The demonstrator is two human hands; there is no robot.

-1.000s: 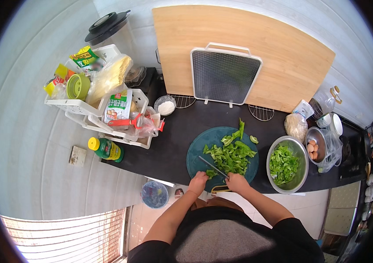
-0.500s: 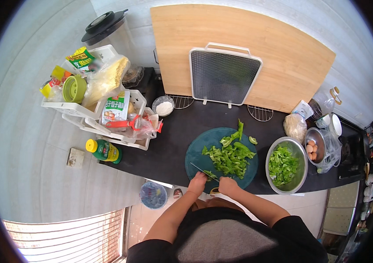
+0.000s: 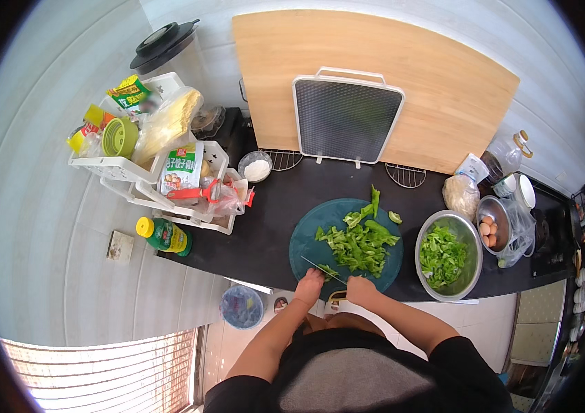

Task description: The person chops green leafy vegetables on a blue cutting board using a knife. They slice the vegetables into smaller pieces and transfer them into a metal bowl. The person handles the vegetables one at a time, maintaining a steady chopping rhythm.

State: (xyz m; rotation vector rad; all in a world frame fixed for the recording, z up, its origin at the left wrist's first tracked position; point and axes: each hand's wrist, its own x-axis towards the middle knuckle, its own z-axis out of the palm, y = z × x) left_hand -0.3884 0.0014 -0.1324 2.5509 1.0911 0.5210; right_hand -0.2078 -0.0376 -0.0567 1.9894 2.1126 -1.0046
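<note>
A round dark green cutting board (image 3: 306, 241) lies on the black counter (image 3: 265, 227) and carries a heap of cut green pepper pieces (image 3: 361, 244). My right hand (image 3: 362, 290) is at the board's near edge, closed on the handle of a knife (image 3: 323, 270) whose blade points left and away across the board. My left hand (image 3: 309, 283) is beside it with its fingertips on a small green pepper piece (image 3: 328, 270) right at the blade.
Right of the board stands a steel bowl of chopped greens (image 3: 443, 258), then a bowl of eggs (image 3: 493, 230) in plastic. A wooden board (image 3: 402, 62) and white grid tray (image 3: 346, 117) lean on the wall. White racks of packets (image 3: 144, 172) and a green bottle (image 3: 165, 235) stand left; a bin (image 3: 241, 306) is below.
The knife and both hands have shifted slightly left and toward the board's near edge. The heap of pepper stays in place.
</note>
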